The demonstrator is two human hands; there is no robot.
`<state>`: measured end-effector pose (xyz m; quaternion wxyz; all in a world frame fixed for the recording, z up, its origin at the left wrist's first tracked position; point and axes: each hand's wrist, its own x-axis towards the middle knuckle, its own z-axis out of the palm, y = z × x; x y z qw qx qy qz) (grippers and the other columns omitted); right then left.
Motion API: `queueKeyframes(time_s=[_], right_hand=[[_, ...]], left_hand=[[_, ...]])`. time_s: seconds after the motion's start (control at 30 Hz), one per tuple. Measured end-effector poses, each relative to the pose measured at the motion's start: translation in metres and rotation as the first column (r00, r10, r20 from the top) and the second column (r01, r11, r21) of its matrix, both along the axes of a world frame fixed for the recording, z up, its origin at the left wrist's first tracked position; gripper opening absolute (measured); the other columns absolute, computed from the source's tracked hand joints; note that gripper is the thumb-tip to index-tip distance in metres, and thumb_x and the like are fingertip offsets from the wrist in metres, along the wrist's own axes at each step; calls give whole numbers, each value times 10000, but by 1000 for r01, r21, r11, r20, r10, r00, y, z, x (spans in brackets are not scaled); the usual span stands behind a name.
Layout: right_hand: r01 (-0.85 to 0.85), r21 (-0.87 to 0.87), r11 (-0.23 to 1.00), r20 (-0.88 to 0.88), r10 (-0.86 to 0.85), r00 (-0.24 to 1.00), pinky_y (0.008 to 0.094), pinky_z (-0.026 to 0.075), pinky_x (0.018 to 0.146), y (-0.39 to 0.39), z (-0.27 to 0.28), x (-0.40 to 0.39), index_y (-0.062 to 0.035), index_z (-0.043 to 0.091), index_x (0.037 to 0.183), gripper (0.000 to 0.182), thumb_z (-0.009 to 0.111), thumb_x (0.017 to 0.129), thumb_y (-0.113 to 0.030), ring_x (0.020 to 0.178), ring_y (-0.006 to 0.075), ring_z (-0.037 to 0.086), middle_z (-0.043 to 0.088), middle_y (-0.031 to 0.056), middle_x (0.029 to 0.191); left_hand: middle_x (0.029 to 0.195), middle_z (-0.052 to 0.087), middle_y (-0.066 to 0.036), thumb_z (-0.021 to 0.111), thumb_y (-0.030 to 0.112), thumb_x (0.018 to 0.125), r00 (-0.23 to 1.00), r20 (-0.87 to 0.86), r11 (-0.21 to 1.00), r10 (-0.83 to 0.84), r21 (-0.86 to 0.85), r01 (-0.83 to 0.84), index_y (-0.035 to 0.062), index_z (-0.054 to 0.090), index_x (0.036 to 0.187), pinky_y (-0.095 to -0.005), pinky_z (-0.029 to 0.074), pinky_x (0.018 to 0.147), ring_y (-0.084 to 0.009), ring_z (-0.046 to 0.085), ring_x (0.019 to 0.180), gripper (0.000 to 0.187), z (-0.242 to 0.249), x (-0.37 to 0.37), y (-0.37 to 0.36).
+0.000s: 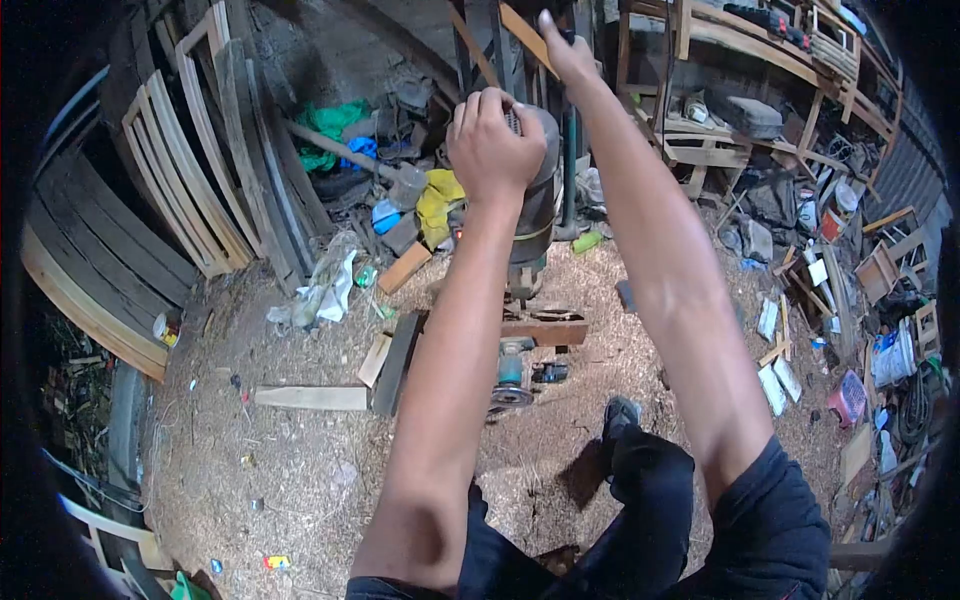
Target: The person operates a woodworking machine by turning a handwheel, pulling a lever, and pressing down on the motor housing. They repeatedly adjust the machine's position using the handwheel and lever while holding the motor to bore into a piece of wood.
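Two hands are up: your left hand grips the top of the upright motor housing ahead, your right hand's hold I cannot tell, and sudden spinning could catch your fingers.

Top of dark cylinder partly hidden by left hand; grip of right hand unclear

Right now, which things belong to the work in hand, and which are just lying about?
Seemingly in use:
Dark grey cylindrical machine housing, left hand on top
Right hand raised nearby; its hold is unclear

Apparently just lying about:
Crumpled yellow sheet
Pink openwork basket
Pale flat wooden board
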<state>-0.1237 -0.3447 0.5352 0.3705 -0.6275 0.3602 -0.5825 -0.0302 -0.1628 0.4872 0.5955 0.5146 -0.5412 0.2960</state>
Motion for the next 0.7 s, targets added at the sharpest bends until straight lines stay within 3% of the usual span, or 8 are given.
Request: queueKeyframes(time_s=[0.13,0.27,0.3,0.4,0.5,0.57,0.63,0.7], right_hand=[[351,242,904,73,-378,923,435,440,966,46,17,7,109,713,1016,927,433,892,-767,1118,389,629,693,289,1054],[380,155,912,140,-401,905,441,451,927,53,-8,2,106,711,1024,989,399,864,-819,1088,399,634,692,285,1050],[468,108,877,93,-478,873,453,455,879,65,-12,0,89,676,1041,842,399,951,-701,1004,404,637,689,267,1007],[61,92,994,405,-94,910,341,444,716,130,-31,-16,-5,643,805,468,564,954,-442,797,166,576,650,81,813],[-51,47,998,560,16,829,328,384,667,183,-51,-26,-57,573,721,362,492,973,-305,693,138,505,588,37,712],[-105,57,993,388,75,919,334,437,752,208,-81,-48,2,669,813,423,465,960,-339,725,199,586,607,46,734],[-174,-14,985,381,166,910,287,416,869,257,-108,-60,0,619,833,310,459,974,-223,843,155,536,638,103,904],[-247,241,939,272,179,946,313,423,954,284,-115,-80,37,626,956,284,458,969,-191,900,167,529,629,131,1025]], left_hand=[[822,655,-119,591,192,780,1000,-7,999,7,-46,-8,69,631,768,-452,497,745,-339,627,831,130,-5,0,-2],[822,665,-113,590,213,783,999,15,998,42,-36,-42,77,641,778,-446,491,754,-327,635,829,145,-13,-2,1],[829,673,-117,588,217,789,998,25,998,56,-29,-55,81,650,790,-441,489,752,-332,639,828,150,-15,-3,5],[837,680,-116,584,219,792,996,48,997,79,-13,-78,88,658,808,-434,482,746,-330,644,828,151,-27,-1,3],[834,680,-110,583,215,799,995,67,997,75,-4,-74,90,661,827,-429,475,765,-321,644,840,150,-32,0,-1],[856,679,-103,580,217,812,996,71,998,53,41,-56,87,660,838,-427,462,810,-308,639,873,155,-39,1,6],[903,677,-93,574,224,830,997,70,995,11,102,-18,81,654,844,-426,441,879,-289,630,928,164,-41,2,11],[937,681,-98,564,232,855,991,128,997,-24,75,14,77,665,874,-431,420,923,-291,621,992,185,-43,3,13]])
